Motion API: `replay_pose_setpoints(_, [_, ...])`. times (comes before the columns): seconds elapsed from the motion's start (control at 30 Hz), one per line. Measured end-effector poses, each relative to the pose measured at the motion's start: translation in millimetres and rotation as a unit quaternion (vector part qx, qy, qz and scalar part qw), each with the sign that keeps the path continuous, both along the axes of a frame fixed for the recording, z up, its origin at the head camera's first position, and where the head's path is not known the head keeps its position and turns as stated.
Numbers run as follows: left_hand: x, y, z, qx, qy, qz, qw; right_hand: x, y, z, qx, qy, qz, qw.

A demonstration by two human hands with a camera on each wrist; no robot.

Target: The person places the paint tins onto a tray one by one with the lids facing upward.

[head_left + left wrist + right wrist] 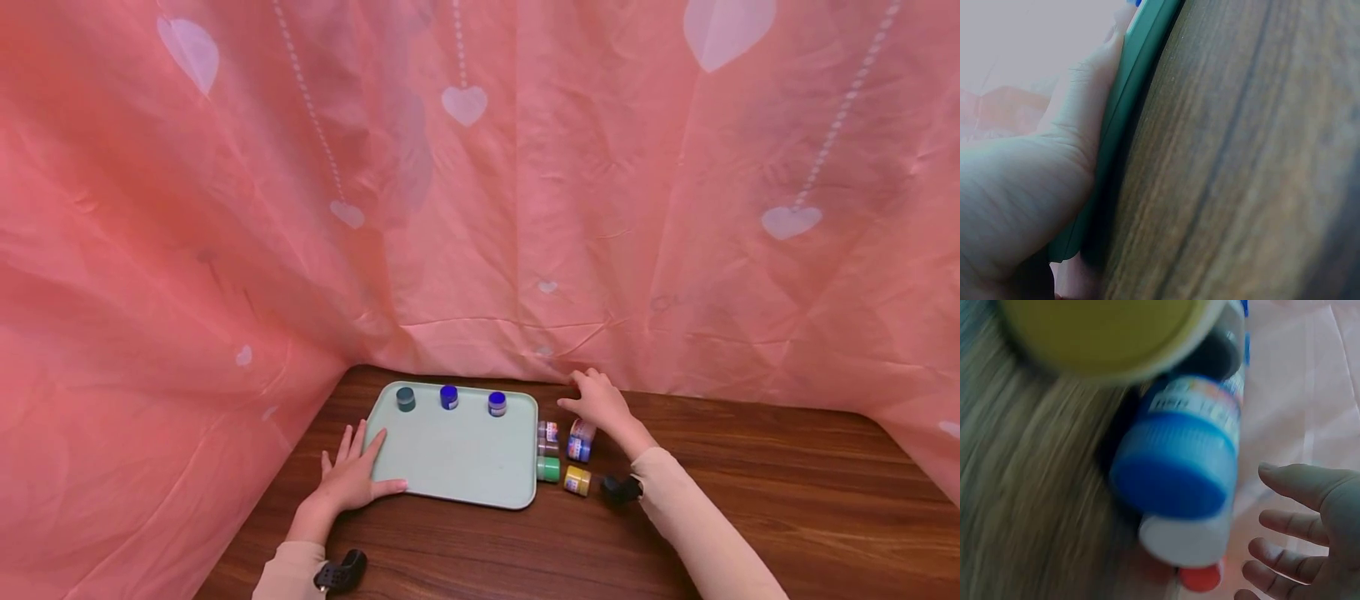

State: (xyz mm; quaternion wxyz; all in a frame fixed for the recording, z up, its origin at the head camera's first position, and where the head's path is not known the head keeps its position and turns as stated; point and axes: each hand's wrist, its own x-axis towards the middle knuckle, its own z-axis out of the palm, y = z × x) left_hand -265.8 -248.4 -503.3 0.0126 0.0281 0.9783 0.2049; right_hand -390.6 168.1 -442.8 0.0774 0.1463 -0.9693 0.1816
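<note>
My left hand (351,475) rests with spread fingers on the left edge of a pale green tray (457,458), its thumb along the near rim. Three small paint jars stand near the tray's far side: a dark teal jar (406,400), a blue jar (448,397) and another blue jar (497,404). My right hand (600,404) is held with parted fingers just beyond the jars right of the tray, gripping nothing. Nearest to it are a pale-lidded jar (1185,540), a blue-lidded jar (1172,469) and a red-topped one (1200,579).
Against the tray's right side lie a green jar (548,469), a brownish jar (548,447) and a jar with a colourful label (549,431). A yellow jar (577,481) lies nearer the front. A pink curtain (480,250) hangs behind the wooden table (750,467).
</note>
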Motion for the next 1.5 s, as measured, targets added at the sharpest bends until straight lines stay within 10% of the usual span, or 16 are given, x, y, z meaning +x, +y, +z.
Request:
replay_pose_setpoints(0.43, [0.2,-0.4,-0.7,-0.014,-0.010,0.009,0.9998,-7.7,30.5,-11.7,-0.009,0.042,-0.040,0.9983])
replay_pose_setpoints(1.5, [1.2,1.3,3.1,-0.011,-0.011,0.010,0.9998,-31.0,40.0,-29.3,0.018,-0.018,-0.077,0.9967])
